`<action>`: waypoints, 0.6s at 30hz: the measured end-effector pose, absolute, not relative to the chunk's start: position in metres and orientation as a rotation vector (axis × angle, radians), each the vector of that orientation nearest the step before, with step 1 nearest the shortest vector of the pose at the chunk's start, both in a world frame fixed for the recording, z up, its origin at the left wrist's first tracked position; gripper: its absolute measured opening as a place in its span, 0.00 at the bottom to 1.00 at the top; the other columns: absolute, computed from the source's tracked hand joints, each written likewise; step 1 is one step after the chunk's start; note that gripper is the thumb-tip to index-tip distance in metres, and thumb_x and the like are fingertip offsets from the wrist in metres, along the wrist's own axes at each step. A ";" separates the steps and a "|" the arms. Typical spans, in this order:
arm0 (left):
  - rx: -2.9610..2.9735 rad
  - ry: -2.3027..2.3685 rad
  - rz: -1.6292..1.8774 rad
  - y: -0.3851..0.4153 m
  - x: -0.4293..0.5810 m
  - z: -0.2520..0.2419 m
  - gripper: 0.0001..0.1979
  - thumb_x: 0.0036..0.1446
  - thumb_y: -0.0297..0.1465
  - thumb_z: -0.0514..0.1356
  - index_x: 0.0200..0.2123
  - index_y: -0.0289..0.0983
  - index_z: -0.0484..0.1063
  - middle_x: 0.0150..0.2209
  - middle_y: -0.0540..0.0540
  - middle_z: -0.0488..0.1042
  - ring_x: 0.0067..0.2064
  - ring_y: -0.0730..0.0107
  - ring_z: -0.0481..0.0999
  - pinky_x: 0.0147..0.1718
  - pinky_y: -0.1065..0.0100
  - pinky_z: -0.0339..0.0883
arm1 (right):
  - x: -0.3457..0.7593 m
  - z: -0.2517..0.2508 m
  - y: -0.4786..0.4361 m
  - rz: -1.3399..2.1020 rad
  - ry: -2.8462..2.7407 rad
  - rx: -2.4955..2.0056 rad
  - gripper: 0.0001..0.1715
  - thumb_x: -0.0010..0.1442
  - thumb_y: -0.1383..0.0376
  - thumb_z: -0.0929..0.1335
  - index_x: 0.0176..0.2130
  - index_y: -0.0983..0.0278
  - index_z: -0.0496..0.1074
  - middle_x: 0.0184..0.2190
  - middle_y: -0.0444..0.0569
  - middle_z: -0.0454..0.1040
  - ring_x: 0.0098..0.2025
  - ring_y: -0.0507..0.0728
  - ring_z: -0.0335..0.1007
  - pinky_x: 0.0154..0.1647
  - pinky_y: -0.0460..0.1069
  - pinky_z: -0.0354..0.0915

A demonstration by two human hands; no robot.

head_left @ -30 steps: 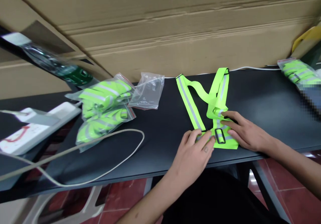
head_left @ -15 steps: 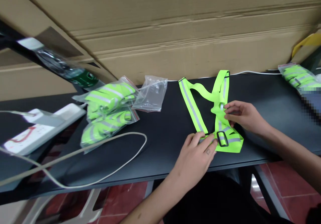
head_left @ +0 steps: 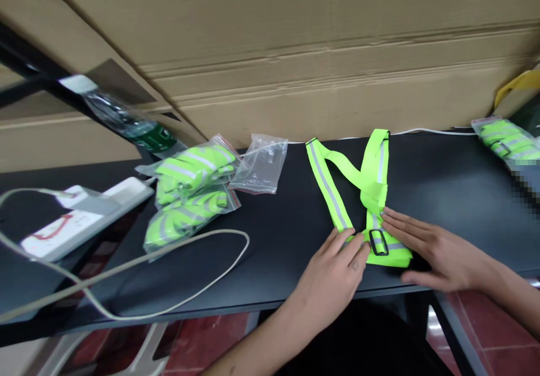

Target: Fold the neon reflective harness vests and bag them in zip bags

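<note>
A neon-yellow reflective vest point(head_left: 333, 191) made of elastic straps with grey stripes lies partly folded on the black table. My left hand point(head_left: 335, 272) rests over the lower left of its folded band, fingers a little apart and pressing down. Just right of those fingertips is a black slide buckle point(head_left: 378, 242). My right hand point(head_left: 441, 252) lies flat with fingers stretched out, their tips on the right strap above the buckle. Two shoulder straps run away from me, with small black fittings at their far bends. My left fingers hide part of the band.
Bagged reflective vests point(head_left: 192, 168) lie left beside an empty clear bag point(head_left: 262, 165). A plastic bottle point(head_left: 126, 118) leans behind them. A white power strip point(head_left: 84, 216) and looped cable point(head_left: 219, 272) are at left. Another bagged vest point(head_left: 506, 139) lies far right. Cardboard point(head_left: 320, 50) stands behind the table point(head_left: 270, 252).
My right hand has moved down and flattened from a pinch at the right strap. That strap now lies flatter near the buckle. My left hand stays on the band; the view has shifted slightly.
</note>
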State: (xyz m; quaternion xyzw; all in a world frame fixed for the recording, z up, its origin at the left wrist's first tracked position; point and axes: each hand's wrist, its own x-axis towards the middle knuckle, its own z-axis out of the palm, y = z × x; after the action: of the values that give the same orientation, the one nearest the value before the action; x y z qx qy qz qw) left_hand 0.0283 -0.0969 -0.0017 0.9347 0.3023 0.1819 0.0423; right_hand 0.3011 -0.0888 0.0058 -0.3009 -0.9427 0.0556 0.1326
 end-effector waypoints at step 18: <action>2.801 0.663 0.543 -0.058 0.019 0.001 0.12 0.68 0.24 0.51 0.53 0.32 0.65 0.47 0.39 0.76 0.50 0.60 0.76 0.48 0.60 0.75 | 0.276 0.000 -0.087 -0.354 -2.711 -0.851 0.24 0.71 0.58 0.61 0.53 0.76 0.70 0.47 0.66 0.78 0.51 0.68 0.77 0.50 0.60 0.75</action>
State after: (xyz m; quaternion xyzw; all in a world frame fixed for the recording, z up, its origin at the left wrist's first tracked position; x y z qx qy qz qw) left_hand 0.0188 -0.0584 0.0005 0.9508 0.2249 0.1844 0.1062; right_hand 0.2758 -0.0873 0.0001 -0.2942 -0.9377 -0.1225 0.1387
